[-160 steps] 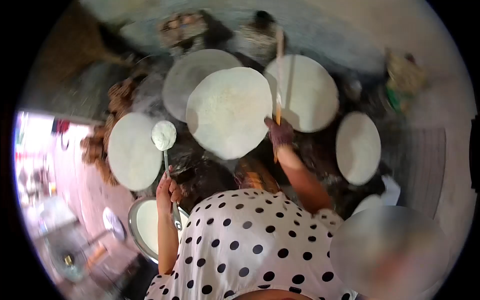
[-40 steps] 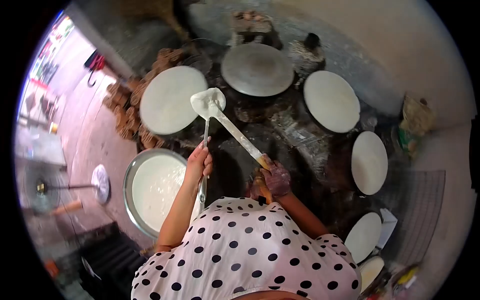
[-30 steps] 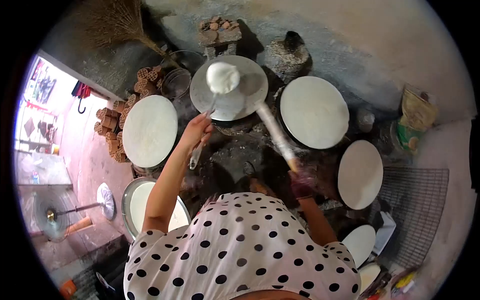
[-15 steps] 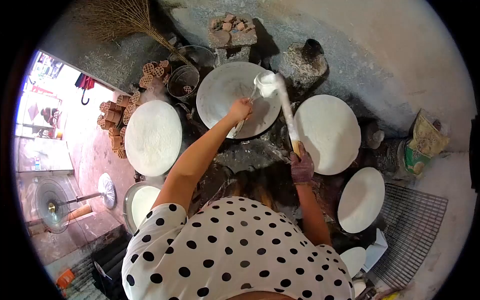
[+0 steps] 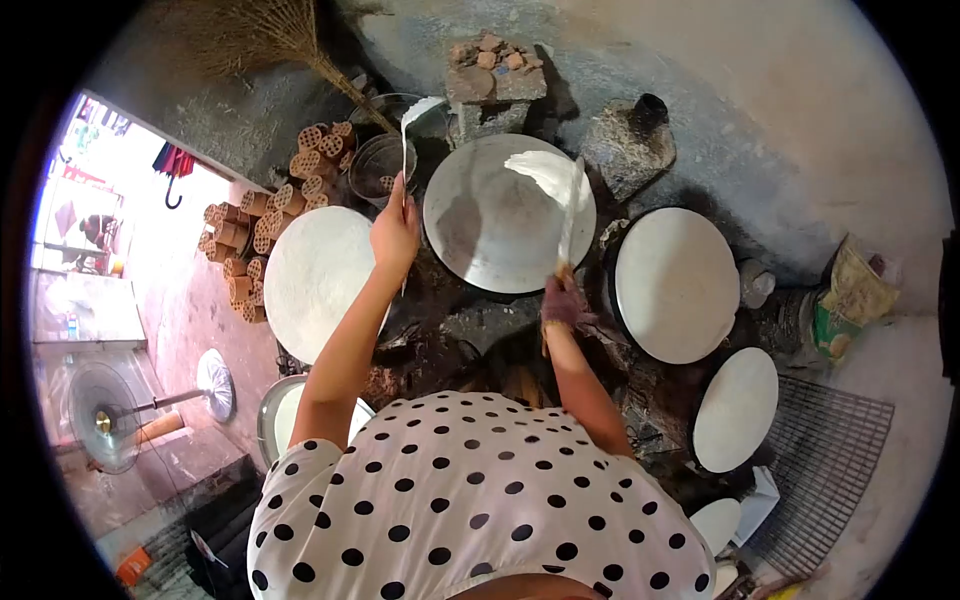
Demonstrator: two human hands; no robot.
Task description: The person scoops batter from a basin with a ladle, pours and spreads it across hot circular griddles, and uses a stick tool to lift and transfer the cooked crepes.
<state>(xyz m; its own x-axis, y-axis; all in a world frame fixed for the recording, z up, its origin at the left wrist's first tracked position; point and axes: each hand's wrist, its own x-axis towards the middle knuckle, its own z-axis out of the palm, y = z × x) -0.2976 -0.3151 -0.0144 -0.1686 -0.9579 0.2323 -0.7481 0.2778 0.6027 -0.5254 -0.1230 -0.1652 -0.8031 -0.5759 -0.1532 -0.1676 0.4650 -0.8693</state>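
The round grey metal pan (image 5: 480, 240) carries a patch of white batter (image 5: 536, 169) near its upper-right edge. The left hand (image 5: 397, 238), arm extended forward, has its grip closed on the white-coated metal ladle (image 5: 405, 150), left of the pan. The right hand (image 5: 563, 303) has its grip closed on the long flat stick (image 5: 570, 220), which crosses the patch. The silver metal basin (image 5: 266, 425), partly hidden, contains white liquid. Print on the green-and-tan sack (image 5: 850, 295): unreadable.

Batter (image 5: 540, 172): white, on grey pan (image 5: 485, 225) | paddle (image 5: 571, 215): at batter | ladle (image 5: 420, 108): white-coated
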